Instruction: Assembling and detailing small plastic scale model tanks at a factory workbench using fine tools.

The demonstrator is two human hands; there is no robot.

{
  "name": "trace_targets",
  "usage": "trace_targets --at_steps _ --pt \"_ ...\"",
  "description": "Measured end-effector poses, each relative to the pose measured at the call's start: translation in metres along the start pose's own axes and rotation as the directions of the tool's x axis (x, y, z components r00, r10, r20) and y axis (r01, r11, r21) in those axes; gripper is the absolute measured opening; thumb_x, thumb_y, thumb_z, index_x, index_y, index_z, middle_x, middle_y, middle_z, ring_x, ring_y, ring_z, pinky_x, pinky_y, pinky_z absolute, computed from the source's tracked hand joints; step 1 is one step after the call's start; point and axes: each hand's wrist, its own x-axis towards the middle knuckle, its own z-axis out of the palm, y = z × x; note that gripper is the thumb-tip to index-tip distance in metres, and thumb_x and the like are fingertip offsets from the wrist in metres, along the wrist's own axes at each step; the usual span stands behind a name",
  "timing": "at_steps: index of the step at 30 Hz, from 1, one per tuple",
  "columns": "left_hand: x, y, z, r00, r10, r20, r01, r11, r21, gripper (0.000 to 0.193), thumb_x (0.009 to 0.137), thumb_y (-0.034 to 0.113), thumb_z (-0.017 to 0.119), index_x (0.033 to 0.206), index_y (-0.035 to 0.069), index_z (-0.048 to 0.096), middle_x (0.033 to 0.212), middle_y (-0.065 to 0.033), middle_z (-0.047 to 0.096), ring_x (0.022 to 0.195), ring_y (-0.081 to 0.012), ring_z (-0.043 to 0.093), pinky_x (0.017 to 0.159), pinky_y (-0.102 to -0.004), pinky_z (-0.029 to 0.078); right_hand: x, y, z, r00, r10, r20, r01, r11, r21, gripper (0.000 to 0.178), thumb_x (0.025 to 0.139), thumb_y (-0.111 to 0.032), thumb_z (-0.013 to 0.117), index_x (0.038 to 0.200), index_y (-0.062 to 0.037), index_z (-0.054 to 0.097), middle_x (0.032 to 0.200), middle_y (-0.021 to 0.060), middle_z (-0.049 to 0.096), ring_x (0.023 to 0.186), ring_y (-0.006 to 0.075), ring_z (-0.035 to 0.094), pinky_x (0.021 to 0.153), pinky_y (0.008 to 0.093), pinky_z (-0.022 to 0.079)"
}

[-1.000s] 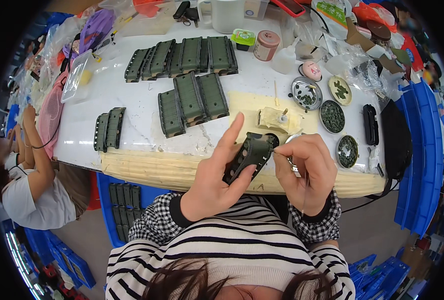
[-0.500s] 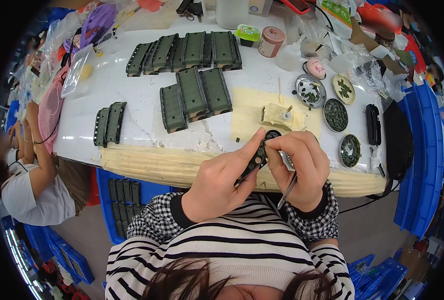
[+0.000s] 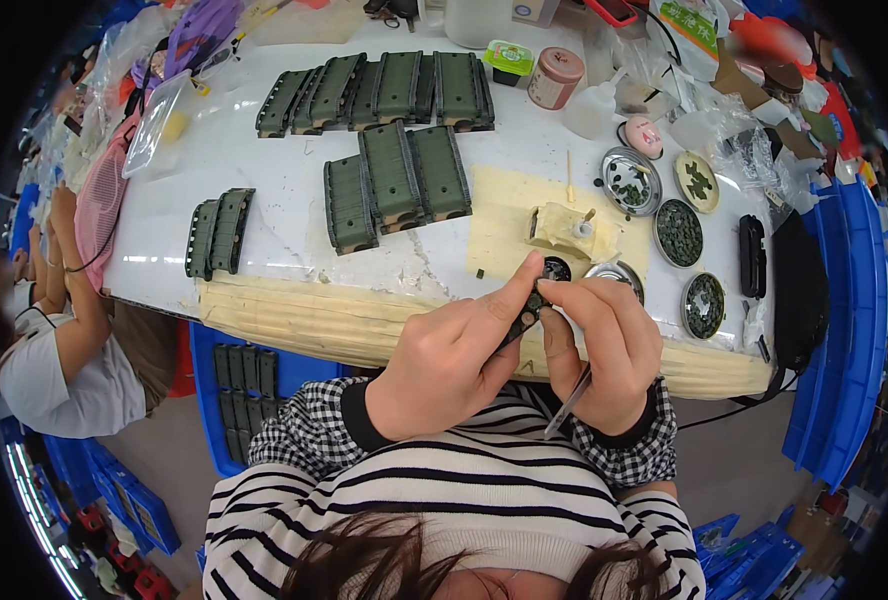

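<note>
My left hand (image 3: 449,355) grips a small dark green track-like part (image 3: 524,312), held edge-on above the table's near edge. My right hand (image 3: 604,350) pinches the same part from the right with thumb and forefinger, and a pair of metal tweezers (image 3: 570,402) hangs down from its palm. Just behind the hands lie a cream mat (image 3: 509,215) with a small taped block (image 3: 564,228) and a round dish (image 3: 619,275), partly hidden by my fingers.
Rows of dark green ridged parts (image 3: 394,180) lie across the white table (image 3: 264,200). Several round dishes of small dark pieces (image 3: 679,232) stand at the right. A blue bin with more parts (image 3: 244,375) sits under the table. Another person (image 3: 59,330) sits at the left.
The part has been turned from flat and open to edge-on between both hands, and the hands have closed together over it, nearer my body.
</note>
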Motion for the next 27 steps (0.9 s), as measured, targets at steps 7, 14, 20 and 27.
trace_targets --at_steps 7,14,20,27 --pt "-0.002 -0.004 0.002 0.986 -0.166 -0.014 0.156 0.947 -0.282 0.055 0.083 -0.004 0.06 0.135 -0.001 0.044 0.096 -0.0158 0.065 0.074 -0.0211 0.065 0.066 -0.0309 0.053 0.0 -0.003 -0.015 0.992 0.116 0.043 -0.121 0.981 0.154 0.036 0.072 -0.002 0.075 0.107 0.0024 0.066 0.084 0.0116 0.061 0.069 0.0238 0.062 0.059 0.0306 0.05" --pt "-0.001 -0.007 -0.005 0.746 -0.497 0.443 0.563 0.114 -0.819 0.036 0.1 0.015 0.044 0.133 0.004 0.035 0.116 -0.0201 0.058 0.087 -0.0214 0.066 0.078 -0.034 0.055 0.006 0.048 -0.023 0.955 0.282 -0.09 -0.29 0.953 -0.091 0.021 0.078 0.0 0.072 0.099 -0.0034 0.067 0.077 0.0079 0.057 0.057 0.0184 0.052 0.05 0.0288 0.041" --pt "-0.002 -0.012 0.002 0.692 -0.439 0.574 0.53 -0.232 -0.816 0.037 0.102 0.025 0.044 0.133 0.005 0.039 0.099 -0.013 0.062 0.08 -0.0188 0.066 0.074 -0.0325 0.056 0.012 0.062 -0.002 0.94 0.34 0.017 -0.337 0.938 -0.085 0.012 0.08 -0.005 0.071 0.091 -0.0041 0.066 0.08 0.009 0.058 0.061 0.0248 0.059 0.052 0.0326 0.046" --pt "0.0 -0.012 0.004 0.711 -0.346 0.612 0.487 -0.386 -0.784 0.047 0.102 0.028 0.038 0.139 0.0 0.033 0.09 -0.0092 0.058 0.069 -0.018 0.06 0.063 -0.0302 0.051 0.014 0.04 -0.016 0.923 0.323 -0.21 -0.328 0.945 0.013 0.014 0.078 0.002 0.071 0.091 -0.0026 0.068 0.078 0.0048 0.057 0.056 0.0109 0.05 0.045 0.0233 0.035"
